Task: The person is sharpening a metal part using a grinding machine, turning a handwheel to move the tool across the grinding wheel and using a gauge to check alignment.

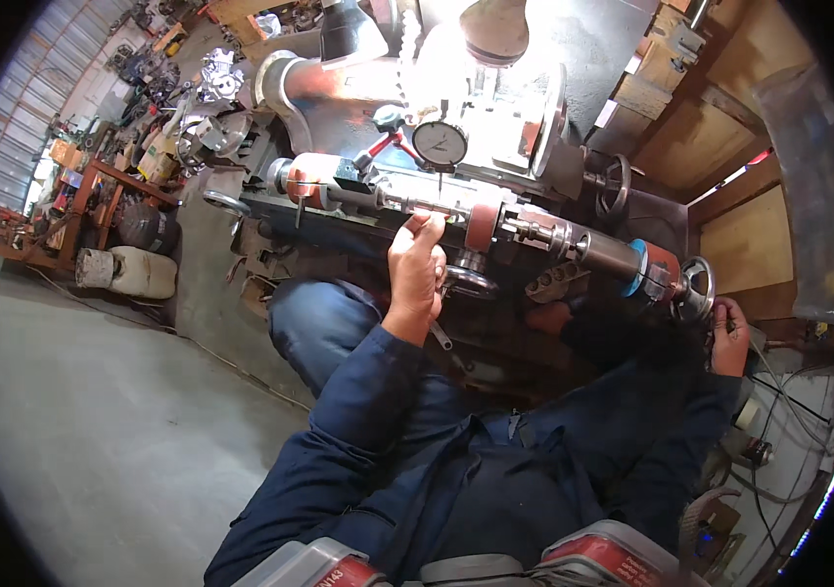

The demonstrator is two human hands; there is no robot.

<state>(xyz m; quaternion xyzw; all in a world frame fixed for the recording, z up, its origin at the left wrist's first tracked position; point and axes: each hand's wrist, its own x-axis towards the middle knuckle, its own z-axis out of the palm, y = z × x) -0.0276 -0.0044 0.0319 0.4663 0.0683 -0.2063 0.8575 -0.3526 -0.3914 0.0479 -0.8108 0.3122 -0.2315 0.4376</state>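
A slender metal shaft lies horizontally in the machine, between the red-brown headstock at left and the tailstock with a blue ring at right. My left hand reaches up to it, thumb and fingertips pinched at its underside. Just above, a round dial indicator on a red-and-black jointed arm points its stem down to the shaft. At the far right, the curled fingers of my right hand are at the rim of the tailstock's metal handwheel; the hand partly hides their grip.
Another handwheel sticks out below the shaft, close to my left wrist. A third handwheel stands at the right rear. A bright lamp hangs over the machine. Left are a gas cylinder and cluttered metal parts. Cables run at right.
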